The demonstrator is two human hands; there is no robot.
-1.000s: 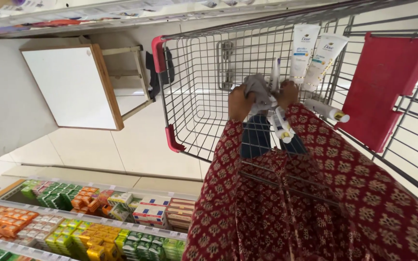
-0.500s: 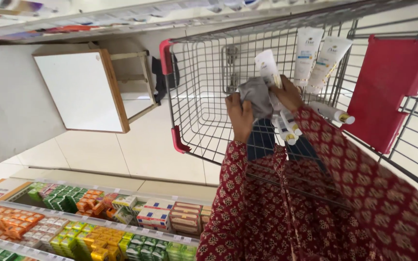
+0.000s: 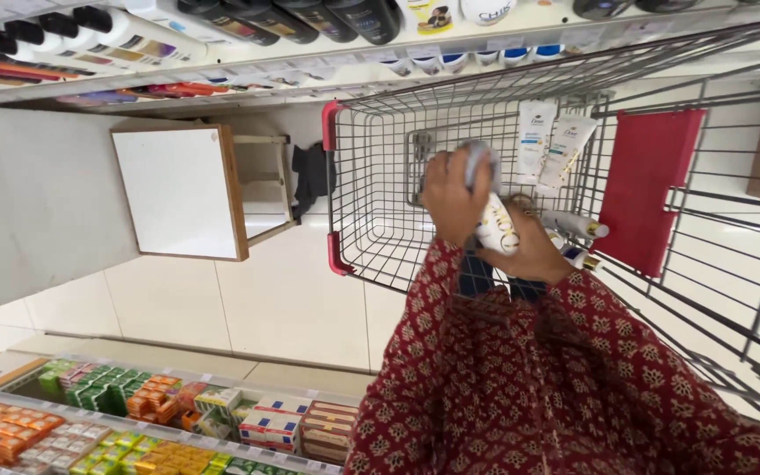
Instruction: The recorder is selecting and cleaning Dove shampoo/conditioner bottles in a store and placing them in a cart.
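Observation:
Over the wire shopping cart (image 3: 371, 220), both my hands hold a white tube (image 3: 496, 230) with gold print. My left hand (image 3: 452, 195) wraps the tube's upper grey end. From below and to the right, my right hand (image 3: 534, 255) grips its lower part. Red patterned sleeves cover both arms. Two white tubes (image 3: 549, 145) lean against the cart's far wall, and two more tubes (image 3: 578, 227) lie beside my right hand. Whether my hands hold more than one tube is hidden by the fingers.
The cart has red corner guards and a red seat flap (image 3: 648, 189). A shelf of dark and white bottles (image 3: 248, 22) runs along the top. A white-topped wooden stand (image 3: 178, 189) sits left of the cart. Coloured boxes (image 3: 134, 413) fill a shelf at the bottom left.
My hands have risen a little over the cart and my left hand has closed over the tube's top. The camera view has shifted, so the cart sits further right.

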